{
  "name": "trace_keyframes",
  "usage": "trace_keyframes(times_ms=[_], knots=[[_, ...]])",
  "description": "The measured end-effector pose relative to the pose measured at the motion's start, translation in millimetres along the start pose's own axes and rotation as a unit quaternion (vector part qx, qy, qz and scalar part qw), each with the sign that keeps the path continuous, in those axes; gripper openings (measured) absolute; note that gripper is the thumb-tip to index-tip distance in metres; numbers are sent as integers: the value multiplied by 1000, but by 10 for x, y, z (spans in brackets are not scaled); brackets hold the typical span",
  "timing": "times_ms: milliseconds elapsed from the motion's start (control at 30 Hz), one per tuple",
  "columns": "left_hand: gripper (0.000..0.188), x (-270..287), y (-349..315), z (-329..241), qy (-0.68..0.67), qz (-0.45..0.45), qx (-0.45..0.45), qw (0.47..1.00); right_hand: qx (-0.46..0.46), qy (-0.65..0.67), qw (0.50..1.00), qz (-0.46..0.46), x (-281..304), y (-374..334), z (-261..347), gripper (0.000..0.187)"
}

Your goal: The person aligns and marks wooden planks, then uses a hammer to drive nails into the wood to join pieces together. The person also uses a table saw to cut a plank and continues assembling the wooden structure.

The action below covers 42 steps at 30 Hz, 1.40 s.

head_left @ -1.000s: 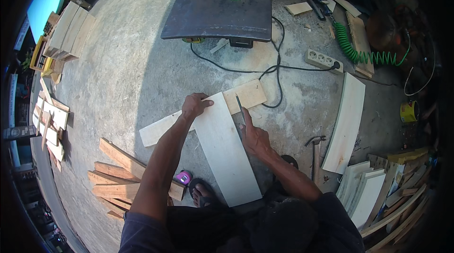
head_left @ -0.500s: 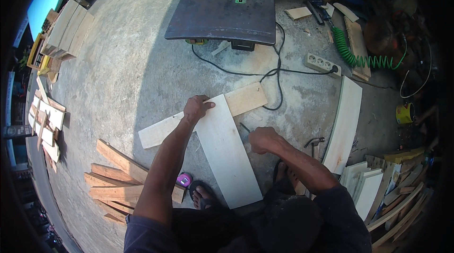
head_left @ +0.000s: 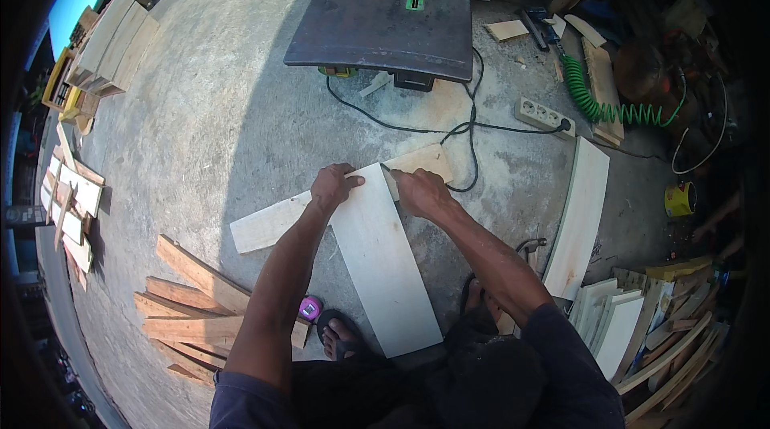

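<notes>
A pale wooden board (head_left: pixel 387 261) runs from near my feet out to its far end, which lies across a second, narrower plank (head_left: pixel 271 223) on the concrete. My left hand (head_left: pixel 332 188) is closed on the board's far left corner, with the thumb on top. At the far right corner, my right hand (head_left: pixel 423 193) is closed around a slim, dark, pointed tool (head_left: pixel 387 169). The tool's tip is at the board's far edge. My fingers hide most of it, so its exact kind does not show.
Ahead stands a dark saw table (head_left: pixel 377 24), with a black cable running to a power strip (head_left: pixel 544 115). A hammer (head_left: pixel 532 244) is by my right leg. Cut wood (head_left: pixel 188 317) and a purple round object (head_left: pixel 310 307) lie left; a long board (head_left: pixel 579 220) lies right.
My right hand has moved forward and left, bringing the slim tool from beside the board to its far right corner. My left hand keeps its hold on the board.
</notes>
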<state>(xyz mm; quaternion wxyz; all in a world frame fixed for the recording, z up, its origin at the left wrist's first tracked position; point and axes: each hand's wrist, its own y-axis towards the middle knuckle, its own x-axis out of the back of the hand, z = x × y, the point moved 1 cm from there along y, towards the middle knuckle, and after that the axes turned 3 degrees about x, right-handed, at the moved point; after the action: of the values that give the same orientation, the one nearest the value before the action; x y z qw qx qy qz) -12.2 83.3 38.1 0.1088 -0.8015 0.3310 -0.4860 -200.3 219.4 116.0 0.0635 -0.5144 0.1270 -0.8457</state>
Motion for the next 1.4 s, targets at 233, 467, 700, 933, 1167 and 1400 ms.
trace_keyframes(times_ms=[233, 467, 700, 933, 1167, 1400], knots=[[44, -28, 25, 8, 29, -1, -18, 999, -43, -58, 972, 224, 216, -957, -3, 44], [37, -279, 55, 88, 20, -55, -20, 998, 81, 206, 974, 47, 836, -186, 725, 40], [19, -421, -38, 91, -351, -117, -62, 927, 73, 170, 975, 126, 830, 769, 1569, 39], [29, -674, -182, 115, -88, -439, -170, 878, 105, -79, 959, 251, -161, 1320, 1863, 33], [28, -699, -147, 97, -235, -202, -68, 948, 82, -71, 933, 344, -452, 1379, 1981, 33], [27, -522, -173, 29, -241, -130, -39, 961, 174, -116, 952, 223, -291, 1662, 1958, 27]])
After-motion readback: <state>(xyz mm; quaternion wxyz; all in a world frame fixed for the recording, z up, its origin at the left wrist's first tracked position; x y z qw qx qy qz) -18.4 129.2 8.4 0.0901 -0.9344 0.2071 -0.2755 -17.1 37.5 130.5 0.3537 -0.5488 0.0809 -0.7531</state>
